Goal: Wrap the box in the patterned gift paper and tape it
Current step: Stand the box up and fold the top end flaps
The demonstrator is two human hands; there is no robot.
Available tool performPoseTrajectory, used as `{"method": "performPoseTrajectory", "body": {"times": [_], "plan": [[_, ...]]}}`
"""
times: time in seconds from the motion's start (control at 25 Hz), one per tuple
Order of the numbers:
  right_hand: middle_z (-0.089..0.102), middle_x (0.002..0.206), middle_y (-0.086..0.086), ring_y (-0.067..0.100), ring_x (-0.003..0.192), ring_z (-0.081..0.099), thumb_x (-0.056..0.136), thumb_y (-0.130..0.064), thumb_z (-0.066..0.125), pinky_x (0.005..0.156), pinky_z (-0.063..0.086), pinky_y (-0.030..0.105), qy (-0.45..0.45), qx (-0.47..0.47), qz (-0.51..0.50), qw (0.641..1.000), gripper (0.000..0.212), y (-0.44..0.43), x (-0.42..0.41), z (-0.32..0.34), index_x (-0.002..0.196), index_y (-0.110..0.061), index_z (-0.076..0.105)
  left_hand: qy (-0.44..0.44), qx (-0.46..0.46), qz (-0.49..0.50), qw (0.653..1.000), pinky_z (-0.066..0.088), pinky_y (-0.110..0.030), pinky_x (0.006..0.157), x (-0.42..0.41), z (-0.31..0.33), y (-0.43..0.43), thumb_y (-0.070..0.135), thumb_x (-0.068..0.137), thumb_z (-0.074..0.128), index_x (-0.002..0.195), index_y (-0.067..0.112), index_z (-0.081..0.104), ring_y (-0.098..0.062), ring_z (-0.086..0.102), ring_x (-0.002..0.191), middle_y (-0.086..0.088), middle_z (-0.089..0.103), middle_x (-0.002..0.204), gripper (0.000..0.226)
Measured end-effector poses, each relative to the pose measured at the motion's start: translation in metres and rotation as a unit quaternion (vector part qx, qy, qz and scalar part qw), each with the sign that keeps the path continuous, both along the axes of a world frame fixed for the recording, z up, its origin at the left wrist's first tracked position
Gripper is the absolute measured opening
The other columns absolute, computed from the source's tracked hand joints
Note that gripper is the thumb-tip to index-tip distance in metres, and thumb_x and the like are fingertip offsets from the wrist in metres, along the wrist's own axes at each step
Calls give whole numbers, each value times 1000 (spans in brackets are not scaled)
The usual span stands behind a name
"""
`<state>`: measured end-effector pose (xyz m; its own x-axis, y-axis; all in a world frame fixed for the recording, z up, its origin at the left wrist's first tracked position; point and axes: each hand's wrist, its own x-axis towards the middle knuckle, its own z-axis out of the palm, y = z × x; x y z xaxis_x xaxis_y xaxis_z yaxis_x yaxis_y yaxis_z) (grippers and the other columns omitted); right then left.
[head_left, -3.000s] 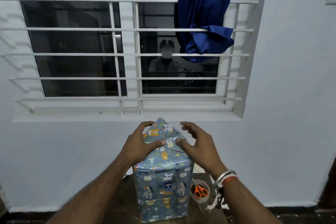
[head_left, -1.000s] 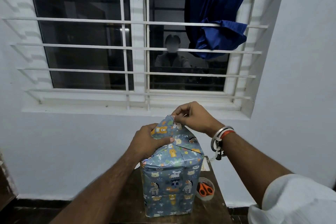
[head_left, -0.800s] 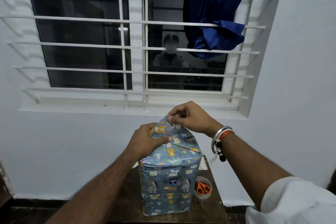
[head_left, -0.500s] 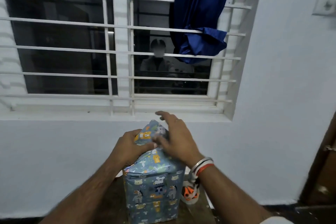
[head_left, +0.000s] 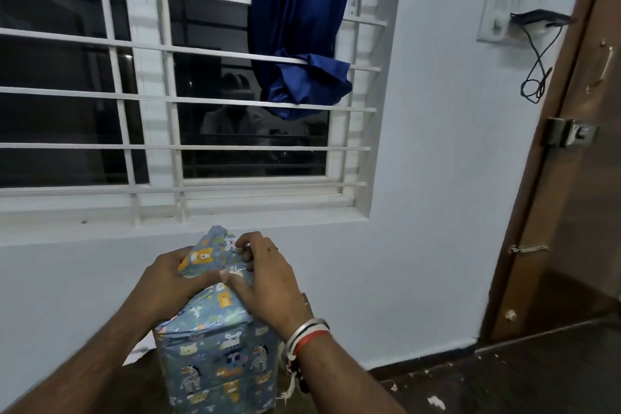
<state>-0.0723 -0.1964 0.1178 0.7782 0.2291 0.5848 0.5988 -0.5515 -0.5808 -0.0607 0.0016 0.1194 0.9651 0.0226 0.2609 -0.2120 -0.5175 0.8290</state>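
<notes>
Head view, lower centre of the frame: the box (head_left: 218, 360) stands upright, sheathed in the gift paper (head_left: 205, 255), whose top end rises in a peaked flap between my hands. My left hand (head_left: 168, 282) curls round the flap's left side, thumb laid across the front fold. My right hand (head_left: 268, 286) is bent at the knuckles, fingertips pinching the paper near the peak, thumb pressing the fold beside the left thumb.

I judge the paper thin, glossy and a bit slippery, quick to crease or tear at corners. I take the box under it to be stiff enough for a firm press. The best hold is on the folded edges, pushing down against the box top.

A shiny spot by my right thumb may be tape; I cannot tell. The lower edge cuts off the box's foot, and my hands hide its top face. Above are a barred window (head_left: 188, 148) and a blue curtain (head_left: 299, 27); at the right is a brown door (head_left: 578, 178).
</notes>
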Motion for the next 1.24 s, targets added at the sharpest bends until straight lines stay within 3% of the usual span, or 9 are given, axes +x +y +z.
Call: {"method": "performPoseTrajectory", "body": {"times": [0.12, 0.48, 0.64, 0.72, 0.88, 1.08, 1.24], "plan": [[54, 112, -6, 9, 96, 53, 90, -38, 73, 86, 50, 31, 2, 8, -5, 1000, 42, -1, 2, -2, 122, -26, 47, -3, 9, 4, 1000, 60, -41, 78, -1, -1, 0, 54, 73, 86, 102, 36, 76, -6, 75, 79, 16, 78, 89, 35], [55, 100, -12, 7, 91, 54, 88, -44, 75, 81, 52, 28, -7, 60, 18, 998, 35, -4, 3, -10, 110, -29, 53, -1, -23, 33, 999, 57, -34, 67, -10, 6, -8, 42, 70, 92, 88, 26, 81, -8, 75, 72, 8, 78, 78, 26], [63, 97, -15, 2, 93, 56, 92, -45, 72, 82, 48, 23, -58, 17, 50, 997, 18, -10, 0, -15, 100, -29, 69, -16, -28, 34, 999, 58, -33, 71, -16, 8, -10, 37, 71, 92, 90, 27, 82, -5, 74, 75, 10, 79, 81, 23], [67, 93, -15, 2, 91, 54, 96, -44, 68, 85, 46, 27, -62, -14, 47, 997, 20, -12, 0, -20, 92, -26, 75, -14, -28, 34, 999, 60, -35, 74, -17, 8, -10, 38, 71, 92, 91, 27, 81, -5, 75, 77, 11, 79, 83, 25], [67, 89, -9, 12, 88, 55, 98, -42, 65, 86, 45, 34, -44, -43, 41, 997, 29, -13, 4, -19, 80, -21, 73, -21, 37, 44, 998, 60, -37, 79, -14, 9, -6, 50, 73, 88, 100, 35, 78, -2, 73, 82, 18, 78, 89, 33], [74, 89, -6, 7, 91, 60, 97, -36, 69, 93, 43, 36, -38, -66, 84, 994, 25, -21, 9, -10, 84, -18, 78, 0, 81, 16, 997, 56, -37, 91, -12, 7, -4, 51, 81, 81, 126, 37, 57, -11, 69, 101, 13, 70, 114, 54], [73, 93, -6, 7, 91, 61, 96, -37, 70, 91, 47, 40, -16, -57, 91, 994, 20, -19, 8, -9, 90, -21, 80, -46, 61, 46, 996, 54, -28, 80, -16, 0, -6, 50, 78, 83, 123, 38, 58, -6, 68, 96, 17, 69, 110, 53]]}}
